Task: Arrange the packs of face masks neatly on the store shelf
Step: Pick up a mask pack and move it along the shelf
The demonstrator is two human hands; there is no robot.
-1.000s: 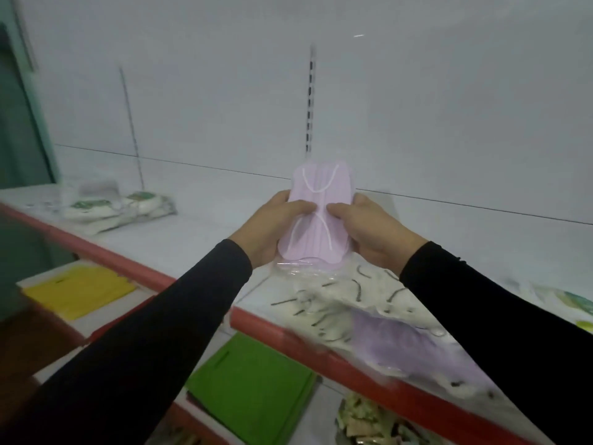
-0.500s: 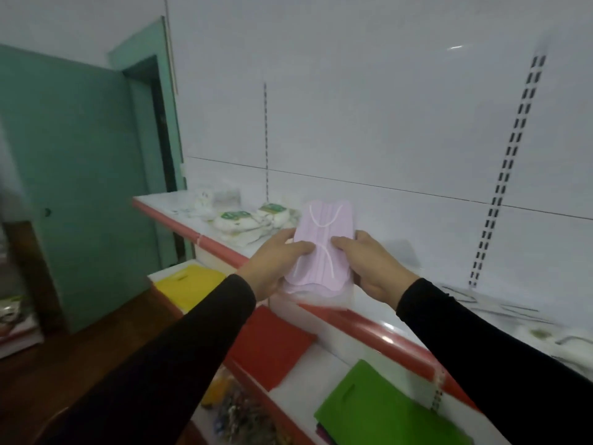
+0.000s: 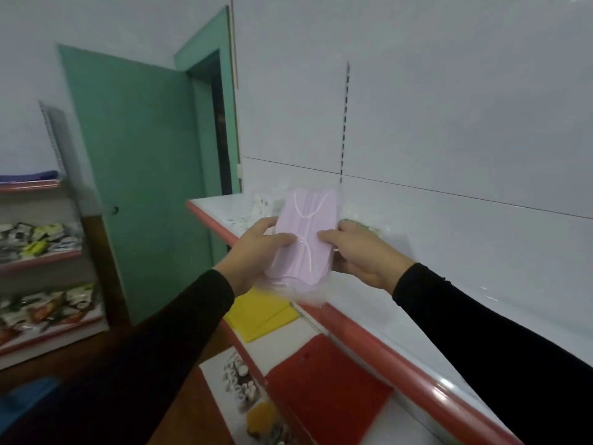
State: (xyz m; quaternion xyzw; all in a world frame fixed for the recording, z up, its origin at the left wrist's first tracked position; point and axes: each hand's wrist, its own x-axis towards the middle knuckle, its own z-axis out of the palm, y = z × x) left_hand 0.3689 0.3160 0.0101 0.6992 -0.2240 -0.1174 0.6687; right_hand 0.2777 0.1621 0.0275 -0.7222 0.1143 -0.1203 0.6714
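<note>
Holding pink mask pack (image 3: 305, 239) above shelf (image 3: 378, 340), left hand (image 3: 256, 252) and right hand (image 3: 362, 255) each grip one side

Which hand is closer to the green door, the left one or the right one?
The left hand. It grips the pink mask pack on the side facing the green door; the right hand holds the far side.

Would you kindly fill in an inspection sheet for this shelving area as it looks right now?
Surface: white shelf with red front edge.
Job's things: pink mask pack in clear wrap, held above the shelf; more packs behind it, blurred.
Clutter: yellow sheet and red sheet on the lower shelf.
Grip: left hand and right hand both hold the pack.
Cables: nothing seen.
Surroundings: green door; stocked rack at left.
</note>
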